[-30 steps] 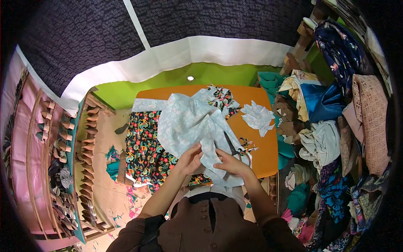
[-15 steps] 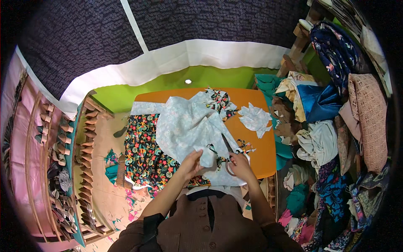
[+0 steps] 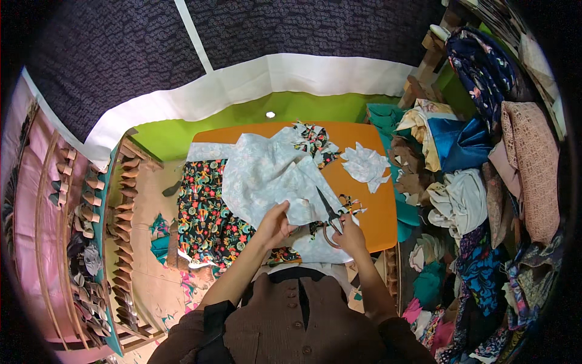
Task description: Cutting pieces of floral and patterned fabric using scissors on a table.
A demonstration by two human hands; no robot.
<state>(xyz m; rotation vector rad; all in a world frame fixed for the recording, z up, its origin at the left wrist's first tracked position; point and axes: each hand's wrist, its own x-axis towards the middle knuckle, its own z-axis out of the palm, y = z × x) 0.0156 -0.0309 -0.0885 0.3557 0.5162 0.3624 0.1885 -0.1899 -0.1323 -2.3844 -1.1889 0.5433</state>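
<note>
A large piece of floral fabric, pale underside up, lies on the orange table. My left hand has its near edge between thumb and fingers. In my right hand is a pair of dark scissors, blades pointing away over the pale cloth, slightly parted. More of the fabric, black with bright flowers, shows its printed face to the left. Small dark floral scraps lie just beyond the right hand. A pile of pale cut pieces sits at the right of the table.
The orange table has rounded corners. Heaped cloths, among them a shiny blue one, fill the right side. To the left stands a rack with rows of shoe lasts. Offcuts lie on the floor. A dark patterned curtain hangs beyond.
Both hands have shifted slightly. The scissors have turned and moved a little away from me, their blades now lying further up the cloth. The fabric corner at my left hand is lowered and flatter.
</note>
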